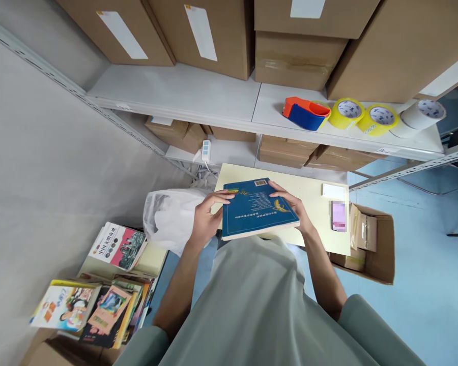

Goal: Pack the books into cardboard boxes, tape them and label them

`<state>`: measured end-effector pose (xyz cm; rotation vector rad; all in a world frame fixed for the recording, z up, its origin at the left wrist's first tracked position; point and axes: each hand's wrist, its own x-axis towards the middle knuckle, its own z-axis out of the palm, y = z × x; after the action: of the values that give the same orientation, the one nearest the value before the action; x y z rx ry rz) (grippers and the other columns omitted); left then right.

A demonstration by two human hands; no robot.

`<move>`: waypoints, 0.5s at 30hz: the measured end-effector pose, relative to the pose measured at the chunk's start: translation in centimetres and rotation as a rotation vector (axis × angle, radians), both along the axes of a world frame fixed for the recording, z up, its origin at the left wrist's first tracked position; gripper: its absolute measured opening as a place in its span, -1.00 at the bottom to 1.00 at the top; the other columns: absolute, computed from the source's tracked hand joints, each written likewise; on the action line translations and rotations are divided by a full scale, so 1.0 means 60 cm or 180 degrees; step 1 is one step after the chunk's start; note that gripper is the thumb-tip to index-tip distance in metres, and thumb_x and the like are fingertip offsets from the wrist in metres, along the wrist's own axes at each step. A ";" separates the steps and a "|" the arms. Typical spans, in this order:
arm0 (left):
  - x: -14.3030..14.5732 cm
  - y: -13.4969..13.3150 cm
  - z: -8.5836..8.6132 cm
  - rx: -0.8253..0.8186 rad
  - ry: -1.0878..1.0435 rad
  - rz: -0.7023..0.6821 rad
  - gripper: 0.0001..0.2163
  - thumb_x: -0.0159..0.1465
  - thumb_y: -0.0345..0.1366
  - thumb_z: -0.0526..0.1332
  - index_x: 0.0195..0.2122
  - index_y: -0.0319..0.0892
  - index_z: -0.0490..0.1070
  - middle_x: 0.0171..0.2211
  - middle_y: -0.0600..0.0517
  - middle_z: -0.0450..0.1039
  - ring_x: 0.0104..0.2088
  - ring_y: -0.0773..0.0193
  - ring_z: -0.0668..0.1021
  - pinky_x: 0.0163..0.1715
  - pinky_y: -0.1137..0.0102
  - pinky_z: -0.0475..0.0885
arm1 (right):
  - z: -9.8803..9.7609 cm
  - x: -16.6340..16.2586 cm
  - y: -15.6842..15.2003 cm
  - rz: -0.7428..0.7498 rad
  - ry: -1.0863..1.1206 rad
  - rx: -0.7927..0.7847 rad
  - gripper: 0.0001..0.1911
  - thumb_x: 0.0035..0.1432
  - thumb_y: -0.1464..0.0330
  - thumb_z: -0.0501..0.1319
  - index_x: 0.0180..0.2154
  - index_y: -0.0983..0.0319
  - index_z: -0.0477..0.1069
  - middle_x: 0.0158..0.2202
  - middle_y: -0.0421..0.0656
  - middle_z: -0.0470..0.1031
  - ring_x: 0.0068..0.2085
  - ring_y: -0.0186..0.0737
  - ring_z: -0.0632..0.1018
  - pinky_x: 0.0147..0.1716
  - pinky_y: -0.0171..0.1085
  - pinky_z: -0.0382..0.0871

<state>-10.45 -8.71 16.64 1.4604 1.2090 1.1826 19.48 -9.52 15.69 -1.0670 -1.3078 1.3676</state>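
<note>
Blue barcoded book [254, 213] in both hands [207, 216] [296, 206].

Book [257, 208]: paper pages, matt edge; cover smooth, slight sheen. Shirt [252, 295]: soft matt cloth, wrinkled. Worktop [313, 223]: smooth, matt. Bag [168, 213]: thin plastic, crinkly, semi-transp. Boxes [229, 35]: matt cardbd. Tape rolls [338, 119]: glossy plastic. Tape holder [305, 117]: smooth hard plastic. Power strip [206, 151]: plastic too. Shelf [175, 84]: painted metal, approx. satin. Wall [61, 152]: plain matt. Floor [423, 244]: v. smooth, bit shiny.

Blue paperback [257, 211]: small print too tiny to read
Beyond the paperback, cardboard cartons [229, 35] are cut off at top; right of it, the smartphone [339, 216] screen is blurred.
</note>
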 end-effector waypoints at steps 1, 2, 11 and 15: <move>0.000 0.000 0.000 0.0034 0.0008 0.0003 -0.74 0.38 0.04 0.47 -0.24 -0.03 0.63 -0.02 -0.13 0.76 0.26 -0.09 0.65 0.42 -0.04 0.42 | 0.000 0.001 0.000 -0.0010 0.0000 -0.0004 -0.42 0.07 -0.22 0.58 -0.03 -0.02 0.74 0.48 -0.09 0.48 0.57 0.26 0.34 0.53 0.20 0.27; 0.000 0.001 0.000 0.0049 0.0010 0.0000 -0.74 0.38 0.04 0.47 -0.25 -0.03 0.64 -0.03 -0.13 0.76 0.24 -0.09 0.66 0.41 -0.03 0.43 | -0.001 0.001 0.001 -0.0030 -0.0008 0.0012 -0.42 0.08 -0.22 0.57 -0.03 -0.02 0.74 0.47 -0.09 0.49 0.56 0.26 0.36 0.53 0.20 0.27; 0.004 0.014 -0.038 -0.0734 -0.0232 0.0053 -0.39 0.23 0.01 0.57 0.23 -0.07 0.49 -0.19 0.00 0.71 -0.18 0.14 0.72 -0.08 0.32 0.59 | -0.046 -0.008 0.005 -0.0379 0.0080 -0.0519 -0.33 0.26 -0.14 0.48 0.24 0.06 0.60 -0.19 -0.16 0.74 -0.14 -0.03 0.69 -0.02 -0.06 0.62; 0.000 0.015 -0.054 -0.0972 -0.0106 -0.0063 -0.49 0.36 0.18 0.41 0.11 -0.13 0.61 -0.11 -0.11 0.72 -0.15 0.09 0.72 -0.14 0.32 0.59 | -0.048 -0.005 0.005 -0.0547 -0.0068 -0.0576 -0.41 0.30 -0.18 0.41 0.13 0.07 0.63 -0.25 -0.19 0.70 -0.27 -0.13 0.62 -0.22 -0.16 0.59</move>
<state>-10.45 -7.82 13.43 1.2167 1.2860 0.9566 19.16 -9.20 12.84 -1.2890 -1.0953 1.3661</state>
